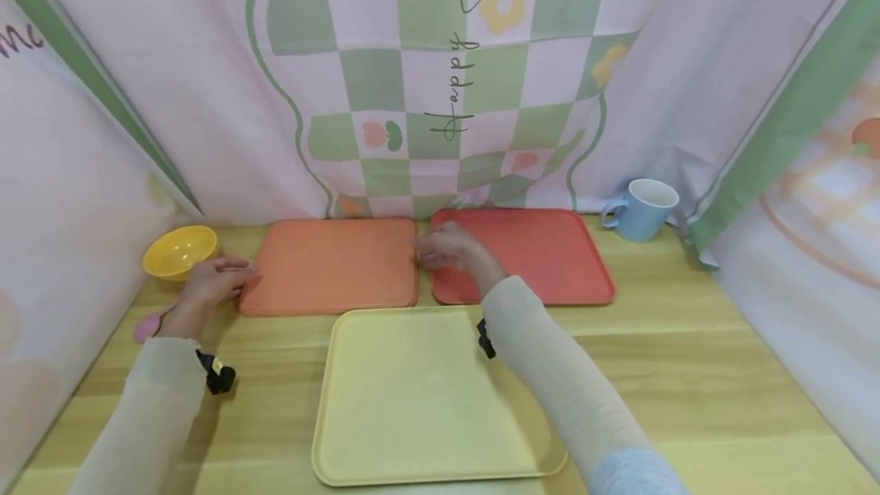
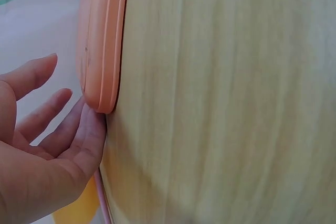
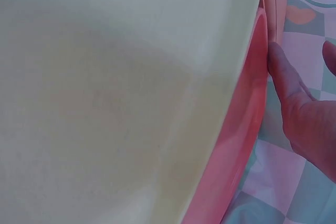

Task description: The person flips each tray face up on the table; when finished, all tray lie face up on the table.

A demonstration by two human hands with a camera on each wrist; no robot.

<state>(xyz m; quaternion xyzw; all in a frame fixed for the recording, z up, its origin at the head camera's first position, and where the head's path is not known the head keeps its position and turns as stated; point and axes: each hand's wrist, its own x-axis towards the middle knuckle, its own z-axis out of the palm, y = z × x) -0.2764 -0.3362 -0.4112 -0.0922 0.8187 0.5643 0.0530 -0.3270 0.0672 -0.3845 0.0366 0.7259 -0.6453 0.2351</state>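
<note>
An orange tray [image 1: 330,266] lies at the back of the wooden table, its rounded, layered edge showing in the left wrist view. My left hand [image 1: 215,281] is at its left end. There the lower fingers [image 2: 92,135] touch the tray's corner, while the thumb stands apart from it. At the opposite end, my right hand [image 1: 450,245] reaches over the left part of a red tray [image 1: 536,258]. Its extended fingertips [image 3: 276,56] are right at the orange tray's side. Neither hand grips anything.
A pale yellow tray [image 1: 433,396] lies in front, partly under my right forearm. Beyond my left hand is a yellow bowl [image 1: 175,250], with a pink spoon [image 1: 146,328] nearer by the wrist. A light blue mug [image 1: 639,216] stands at the back right. Patterned curtains [image 1: 440,75] enclose the table.
</note>
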